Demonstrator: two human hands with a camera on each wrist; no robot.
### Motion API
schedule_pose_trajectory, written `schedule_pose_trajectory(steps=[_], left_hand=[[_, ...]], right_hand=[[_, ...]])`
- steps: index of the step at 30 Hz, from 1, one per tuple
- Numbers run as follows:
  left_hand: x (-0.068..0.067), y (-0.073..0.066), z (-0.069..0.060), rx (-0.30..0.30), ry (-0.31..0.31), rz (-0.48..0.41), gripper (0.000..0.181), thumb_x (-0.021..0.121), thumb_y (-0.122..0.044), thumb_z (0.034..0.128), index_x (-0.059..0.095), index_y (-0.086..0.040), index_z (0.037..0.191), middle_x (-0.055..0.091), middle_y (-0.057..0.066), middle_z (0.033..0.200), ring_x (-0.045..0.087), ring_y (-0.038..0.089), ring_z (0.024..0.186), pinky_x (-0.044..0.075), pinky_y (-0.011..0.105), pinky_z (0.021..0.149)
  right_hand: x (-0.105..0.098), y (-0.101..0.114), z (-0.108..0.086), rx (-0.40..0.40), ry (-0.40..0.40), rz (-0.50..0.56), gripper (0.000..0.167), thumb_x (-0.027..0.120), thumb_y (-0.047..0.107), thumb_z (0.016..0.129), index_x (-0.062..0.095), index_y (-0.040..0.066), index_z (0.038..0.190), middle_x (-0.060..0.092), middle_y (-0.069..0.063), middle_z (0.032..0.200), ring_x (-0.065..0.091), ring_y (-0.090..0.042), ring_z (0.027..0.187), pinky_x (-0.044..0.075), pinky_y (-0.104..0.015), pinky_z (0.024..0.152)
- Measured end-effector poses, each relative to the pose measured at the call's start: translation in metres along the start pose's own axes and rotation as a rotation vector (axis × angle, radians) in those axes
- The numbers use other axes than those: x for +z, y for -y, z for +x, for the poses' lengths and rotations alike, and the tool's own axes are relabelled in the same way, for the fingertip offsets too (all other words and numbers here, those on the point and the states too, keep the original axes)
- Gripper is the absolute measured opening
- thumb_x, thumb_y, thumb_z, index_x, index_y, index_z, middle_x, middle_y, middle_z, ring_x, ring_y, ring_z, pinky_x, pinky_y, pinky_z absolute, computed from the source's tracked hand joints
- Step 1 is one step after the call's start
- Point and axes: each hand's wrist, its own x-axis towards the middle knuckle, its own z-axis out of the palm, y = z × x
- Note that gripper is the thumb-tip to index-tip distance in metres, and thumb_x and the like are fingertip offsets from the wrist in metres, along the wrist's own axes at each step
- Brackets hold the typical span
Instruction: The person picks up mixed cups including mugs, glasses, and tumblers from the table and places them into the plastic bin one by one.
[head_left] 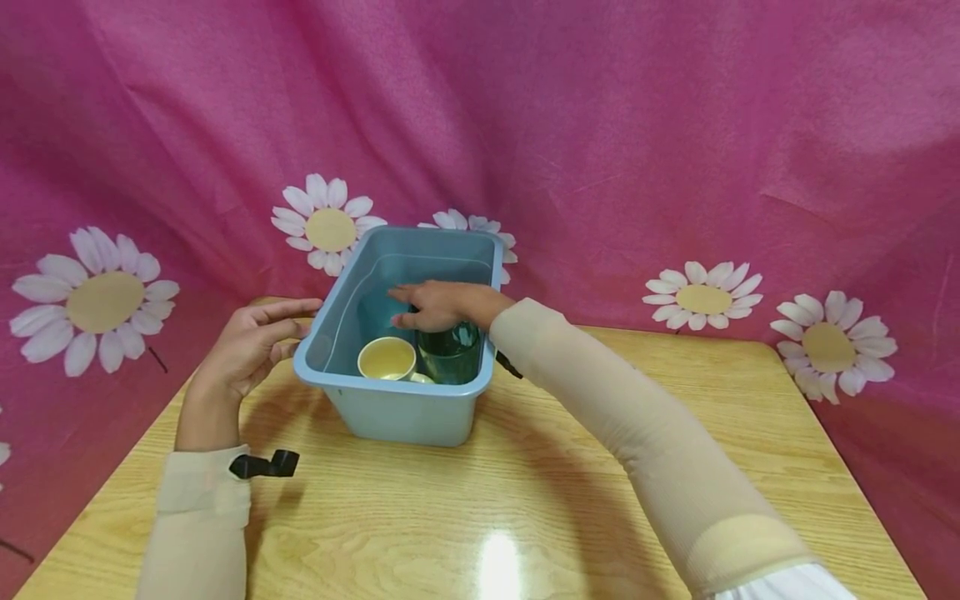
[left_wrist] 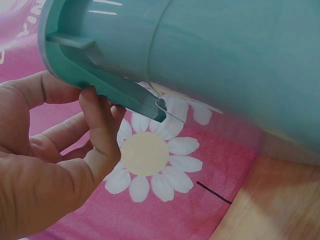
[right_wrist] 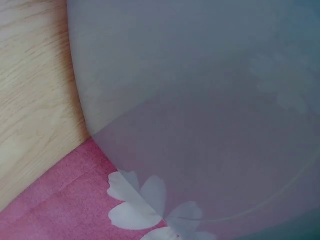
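A grey-blue plastic bin [head_left: 405, 408] stands on the table. Inside, near its front wall, sit a yellow mug [head_left: 386, 360] and a dark green glossy vessel [head_left: 450, 360], side by side. My left hand [head_left: 251, 346] is at the bin's left rim; in the left wrist view its thumb and a finger hold the rim [left_wrist: 115, 92]. Reaching over the right rim, my right hand [head_left: 438, 306] is inside the bin above the green vessel, its fingers spread and pointing left. Only the bin's translucent wall [right_wrist: 190, 125] fills the right wrist view, so that hand is hidden there.
The bin rests on a light wooden table [head_left: 570, 500]. Behind and beside it hangs a pink cloth [head_left: 600, 150] printed with white daisies. A black strap with a small mount [head_left: 266, 464] sits on the left wrist.
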Motion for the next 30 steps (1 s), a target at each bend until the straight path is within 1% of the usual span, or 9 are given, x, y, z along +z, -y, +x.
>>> schedule_pose_trajectory(steps=[2,5,11,18,21,27,30], left_hand=[[0.0,0.001,0.0,0.004,0.007,-0.008,0.031,0.059,0.009,0.0967,0.075,-0.003,0.121,0.074,0.001,0.11,0.071,0.015,0.086,0.061,0.026,0.078],[0.001,0.002,0.0,0.014,0.018,-0.015,0.03,0.059,0.008,0.0969,0.075,-0.004,0.12,0.074,0.001,0.11,0.071,0.015,0.086,0.061,0.026,0.078],[0.002,0.004,0.001,0.022,0.022,-0.017,0.032,0.058,0.009,0.0967,0.074,-0.001,0.122,0.073,0.001,0.111,0.07,0.015,0.086,0.061,0.027,0.079],[0.003,0.002,0.002,0.016,0.017,-0.01,0.031,0.06,0.008,0.0969,0.073,-0.002,0.123,0.073,0.001,0.112,0.07,0.016,0.087,0.06,0.026,0.08],[0.002,0.002,0.001,0.013,0.015,-0.006,0.03,0.06,0.007,0.097,0.074,-0.003,0.123,0.073,0.0,0.112,0.07,0.016,0.087,0.061,0.026,0.08],[0.001,0.001,-0.001,0.005,0.006,-0.003,0.031,0.06,0.007,0.0973,0.075,-0.005,0.121,0.074,-0.001,0.111,0.07,0.015,0.086,0.061,0.026,0.079],[0.002,0.001,-0.002,0.003,0.002,-0.006,0.031,0.059,0.008,0.0974,0.075,-0.005,0.12,0.074,-0.001,0.11,0.07,0.015,0.086,0.061,0.026,0.079]], right_hand=[[0.0,0.0,-0.001,0.0,-0.004,-0.004,0.072,0.042,0.056,0.107,0.02,0.02,0.165,0.015,-0.006,0.172,0.013,-0.031,0.157,0.015,-0.046,0.127],[-0.001,0.001,-0.004,-0.003,-0.031,-0.021,0.07,0.043,0.055,0.106,0.024,0.022,0.165,0.016,-0.007,0.171,0.016,-0.033,0.156,0.018,-0.048,0.126],[-0.003,0.005,-0.011,-0.028,-0.062,-0.058,0.071,0.043,0.058,0.105,0.026,0.022,0.164,0.018,-0.007,0.171,0.02,-0.03,0.155,0.023,-0.046,0.125],[-0.013,0.009,-0.023,-0.085,-0.129,-0.032,0.071,0.046,0.056,0.105,0.028,0.02,0.163,0.023,-0.009,0.169,0.02,-0.03,0.155,0.023,-0.047,0.125],[-0.016,0.008,-0.029,-0.089,-0.159,-0.022,0.071,0.046,0.055,0.105,0.029,0.02,0.163,0.024,-0.008,0.169,0.019,-0.028,0.156,0.023,-0.047,0.125],[-0.023,0.004,-0.044,-0.083,-0.22,-0.017,0.07,0.046,0.057,0.104,0.03,0.022,0.163,0.029,-0.001,0.167,0.021,-0.022,0.155,0.022,-0.042,0.126],[-0.025,0.0,-0.055,-0.105,-0.261,-0.016,0.069,0.045,0.055,0.105,0.032,0.02,0.162,0.033,-0.001,0.165,0.025,-0.021,0.154,0.022,-0.039,0.125]])
